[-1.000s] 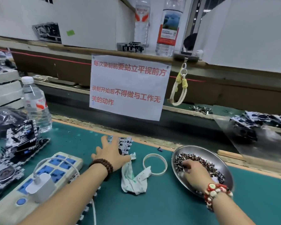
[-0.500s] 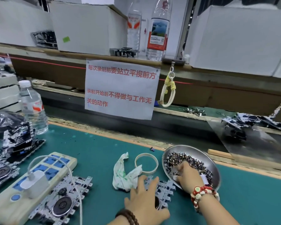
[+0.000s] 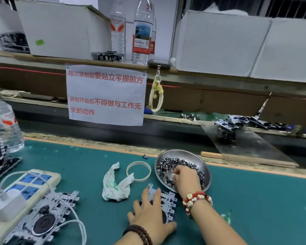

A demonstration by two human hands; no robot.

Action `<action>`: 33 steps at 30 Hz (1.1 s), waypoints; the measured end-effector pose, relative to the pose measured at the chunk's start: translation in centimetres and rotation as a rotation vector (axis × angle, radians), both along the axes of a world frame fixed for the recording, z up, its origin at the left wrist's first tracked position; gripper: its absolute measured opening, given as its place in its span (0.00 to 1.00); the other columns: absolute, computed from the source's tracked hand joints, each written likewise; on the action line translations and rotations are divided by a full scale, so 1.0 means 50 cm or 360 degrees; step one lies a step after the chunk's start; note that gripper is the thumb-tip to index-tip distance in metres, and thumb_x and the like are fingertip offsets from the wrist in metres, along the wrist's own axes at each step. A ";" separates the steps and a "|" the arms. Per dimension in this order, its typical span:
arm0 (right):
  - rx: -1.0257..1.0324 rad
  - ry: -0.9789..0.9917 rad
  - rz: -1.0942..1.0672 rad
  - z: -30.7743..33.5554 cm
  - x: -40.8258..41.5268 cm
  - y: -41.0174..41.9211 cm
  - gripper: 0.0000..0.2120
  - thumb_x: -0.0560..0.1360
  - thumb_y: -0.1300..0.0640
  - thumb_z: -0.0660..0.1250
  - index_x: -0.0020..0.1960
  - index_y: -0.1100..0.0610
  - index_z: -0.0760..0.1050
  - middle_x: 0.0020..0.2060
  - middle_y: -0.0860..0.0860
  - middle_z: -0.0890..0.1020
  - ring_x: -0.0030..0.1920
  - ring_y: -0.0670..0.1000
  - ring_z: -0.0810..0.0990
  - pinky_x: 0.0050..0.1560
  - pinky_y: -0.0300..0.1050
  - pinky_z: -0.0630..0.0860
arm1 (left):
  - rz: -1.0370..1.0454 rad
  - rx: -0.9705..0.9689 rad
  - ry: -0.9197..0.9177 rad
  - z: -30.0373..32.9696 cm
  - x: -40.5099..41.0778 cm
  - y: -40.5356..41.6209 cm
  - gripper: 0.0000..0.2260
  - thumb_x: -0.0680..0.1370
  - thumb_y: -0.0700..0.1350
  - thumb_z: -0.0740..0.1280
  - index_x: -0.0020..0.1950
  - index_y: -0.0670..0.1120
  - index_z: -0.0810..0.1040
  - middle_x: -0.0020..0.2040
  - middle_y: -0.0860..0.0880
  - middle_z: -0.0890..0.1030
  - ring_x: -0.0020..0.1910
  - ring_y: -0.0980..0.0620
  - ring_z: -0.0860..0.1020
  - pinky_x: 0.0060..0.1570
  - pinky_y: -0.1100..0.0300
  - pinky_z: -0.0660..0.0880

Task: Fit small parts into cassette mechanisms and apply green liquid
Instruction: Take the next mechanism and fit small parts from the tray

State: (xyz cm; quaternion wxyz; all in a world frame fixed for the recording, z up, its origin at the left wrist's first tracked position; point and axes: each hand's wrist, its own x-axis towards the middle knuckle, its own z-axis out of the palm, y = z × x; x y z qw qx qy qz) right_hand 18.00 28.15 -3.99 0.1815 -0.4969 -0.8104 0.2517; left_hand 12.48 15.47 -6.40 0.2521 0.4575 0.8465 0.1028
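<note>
Head view: you are picking parts, nothing fitted yet.
Your left hand (image 3: 151, 215) rests spread on the cassette mechanism (image 3: 167, 200) on the desk (image 3: 254, 200); your right hand (image 3: 186, 179) curls into the small parts (image 3: 168, 165) in the metal dish (image 3: 204, 167). Green liquid unapplied.

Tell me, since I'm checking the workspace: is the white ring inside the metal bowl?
No, the white ring lies on the green mat beside the metal bowl.

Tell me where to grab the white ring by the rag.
Pinch the white ring at its far rim, coming from above. It lies flat and hollow, so a finger fits inside. The near-left rim touches the rag.
</note>
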 end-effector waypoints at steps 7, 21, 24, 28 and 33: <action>0.0022 0.0614 -0.0008 0.013 0.031 -0.052 0.11 0.75 0.59 0.66 0.34 0.53 0.73 0.26 0.46 0.78 0.27 0.40 0.76 0.37 0.39 0.79 | -0.0147 0.0029 -0.0038 0.000 0.005 -0.036 0.42 0.71 0.66 0.62 0.75 0.58 0.37 0.76 0.50 0.34 0.73 0.42 0.48 0.70 0.49 0.54; -0.0386 0.0867 -0.0138 -0.060 0.080 -0.122 0.10 0.74 0.65 0.66 0.41 0.51 0.77 0.33 0.49 0.81 0.31 0.39 0.79 0.31 0.32 0.75 | -0.0296 0.0186 0.0505 -0.010 0.013 -0.089 0.33 0.71 0.69 0.51 0.74 0.57 0.59 0.76 0.44 0.55 0.70 0.43 0.64 0.62 0.47 0.63; -0.0419 0.0883 -0.0136 -0.075 0.081 -0.123 0.09 0.74 0.66 0.67 0.42 0.53 0.76 0.34 0.50 0.82 0.32 0.40 0.80 0.34 0.33 0.76 | -0.0381 0.0228 0.0577 -0.009 0.018 -0.104 0.32 0.60 0.71 0.56 0.48 0.52 0.85 0.50 0.44 0.84 0.44 0.43 0.83 0.40 0.44 0.77; -0.0410 0.0925 -0.0139 -0.082 0.086 -0.121 0.09 0.74 0.66 0.66 0.39 0.53 0.77 0.31 0.50 0.83 0.32 0.42 0.81 0.36 0.34 0.77 | -0.0407 0.0180 0.0639 -0.016 0.021 -0.109 0.34 0.52 0.73 0.67 0.48 0.52 0.85 0.48 0.42 0.84 0.46 0.42 0.83 0.48 0.40 0.70; -0.0315 0.0820 -0.0162 -0.091 0.093 -0.121 0.10 0.73 0.63 0.69 0.37 0.51 0.78 0.37 0.48 0.82 0.36 0.45 0.79 0.44 0.45 0.78 | -0.0271 0.0258 0.0426 0.005 -0.005 -0.080 0.29 0.75 0.67 0.49 0.74 0.59 0.47 0.74 0.53 0.52 0.74 0.49 0.37 0.67 0.42 0.35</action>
